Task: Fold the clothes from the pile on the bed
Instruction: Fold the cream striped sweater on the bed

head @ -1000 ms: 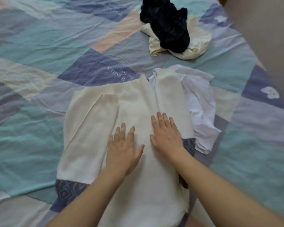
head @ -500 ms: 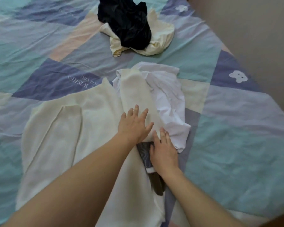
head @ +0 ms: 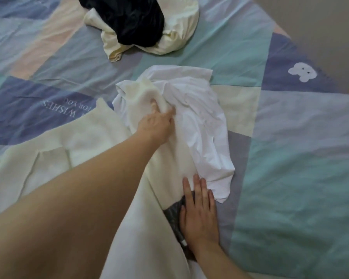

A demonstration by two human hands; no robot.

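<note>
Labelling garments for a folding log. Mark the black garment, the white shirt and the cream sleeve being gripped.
black garment [head: 133, 19], head view, middle of the bunched cloth.
white shirt [head: 201, 125], head view, crumpled middle.
cream sleeve [head: 141, 97], head view, upper part above the left hand [head: 157, 125].

A patchwork bedspread [head: 290, 178] covers the bed in panels of teal, grey-blue, purple, cream and pale pink, creased here and there. On a purple panel toward the left edge stands pale lettering [head: 60, 106], upside down from this side, reading "WISHES FOR YOU". Another purple panel near the right edge bears a small white cloud-like figure [head: 301, 73] with two dark dots. Beyond that edge lies a plain beige surface [head: 320, 27].
</note>
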